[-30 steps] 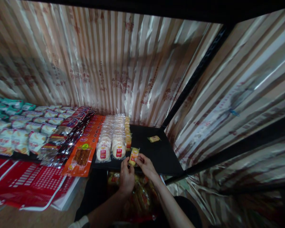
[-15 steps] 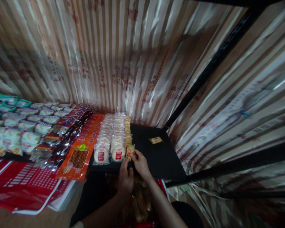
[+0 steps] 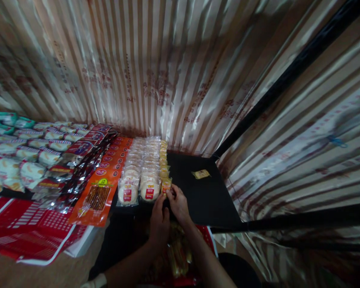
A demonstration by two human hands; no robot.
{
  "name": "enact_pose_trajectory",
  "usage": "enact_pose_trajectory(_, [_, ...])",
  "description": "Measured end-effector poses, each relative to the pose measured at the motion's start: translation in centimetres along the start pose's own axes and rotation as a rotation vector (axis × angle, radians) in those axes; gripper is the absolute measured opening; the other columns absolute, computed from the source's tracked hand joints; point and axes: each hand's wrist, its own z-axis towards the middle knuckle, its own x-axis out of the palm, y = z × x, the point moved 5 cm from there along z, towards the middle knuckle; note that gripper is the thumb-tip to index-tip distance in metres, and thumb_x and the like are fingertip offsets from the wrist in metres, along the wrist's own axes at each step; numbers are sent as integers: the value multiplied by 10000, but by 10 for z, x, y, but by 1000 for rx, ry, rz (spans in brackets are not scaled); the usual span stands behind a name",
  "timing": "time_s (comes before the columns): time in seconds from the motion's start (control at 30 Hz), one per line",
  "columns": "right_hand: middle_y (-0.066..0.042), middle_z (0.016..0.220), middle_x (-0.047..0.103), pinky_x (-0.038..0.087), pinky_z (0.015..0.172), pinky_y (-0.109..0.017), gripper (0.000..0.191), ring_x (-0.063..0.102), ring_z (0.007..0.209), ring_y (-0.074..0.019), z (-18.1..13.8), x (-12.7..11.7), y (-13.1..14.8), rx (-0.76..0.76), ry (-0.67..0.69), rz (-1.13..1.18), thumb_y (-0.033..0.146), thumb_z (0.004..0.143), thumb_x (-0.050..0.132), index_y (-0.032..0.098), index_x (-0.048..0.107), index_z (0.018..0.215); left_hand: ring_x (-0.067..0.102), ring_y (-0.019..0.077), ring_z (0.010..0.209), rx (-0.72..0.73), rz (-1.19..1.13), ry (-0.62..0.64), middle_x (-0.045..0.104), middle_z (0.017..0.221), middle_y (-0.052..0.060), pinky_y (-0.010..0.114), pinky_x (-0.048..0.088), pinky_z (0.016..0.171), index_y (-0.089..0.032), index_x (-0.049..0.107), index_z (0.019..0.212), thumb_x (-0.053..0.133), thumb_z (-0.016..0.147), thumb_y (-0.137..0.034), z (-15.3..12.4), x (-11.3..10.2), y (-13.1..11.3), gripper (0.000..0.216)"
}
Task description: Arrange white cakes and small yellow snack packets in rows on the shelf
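A small yellow packet [image 3: 166, 185] stands at the front end of a row of yellow packets [image 3: 163, 160], close beside the nearest round white crackers in clear wrap [image 3: 150, 186]. A person's two bare hands meet at it, low on the black shelf [image 3: 204, 200]. The right hand [image 3: 179, 204] comes in from the right, thumb and forefinger nearly together, seemingly pinching the packet's right edge. The left hand [image 3: 160, 220] has its fingers loosely extended, tips at the packet's lower edge; from where I stand I cannot tell whether they grip or only steady it.

Good handling here, I judge, means a light pinch at the wrapper's edges, the printed face left uncovered, the base squared to the row before either hand lets go, and the left fingertips kept from nudging the white packs.

To the right, well apart, one loose yellow packet [image 3: 201, 174] lies flat. Left of the white packs lies a long orange packet [image 3: 103, 182], then dark glossy packs [image 3: 84, 154]. Below the forearms, more wrapped packets [image 3: 178, 250] sit in shadow. A striped, shiny curtain [image 3: 168, 80] hangs behind.
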Motion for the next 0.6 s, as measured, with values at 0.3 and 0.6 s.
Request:
enact_pose_trajectory(0.3, [-110, 1024, 607, 459, 886, -367, 359, 562, 963, -223, -3, 11, -6, -137, -33, -115, 363, 830, 437, 189, 610, 1093, 351, 180, 1300, -21, -3, 20, 417, 1385, 119, 412, 224, 1124, -117, 439, 1279, 327, 813, -142, 2, 1, 1, 480])
enact_pose_trajectory(0.6, [-74, 859, 553, 479, 790, -335, 367, 526, 854, -211, -4, 19, -15, -166, -45, -148, 360, 848, 402, 203, 603, 1112, 334, 200, 1304, 66, -26, -29, 400, 1384, 129, 425, 231, 1119, -137, 423, 1283, 327, 886, -269, 1, 2, 3, 429])
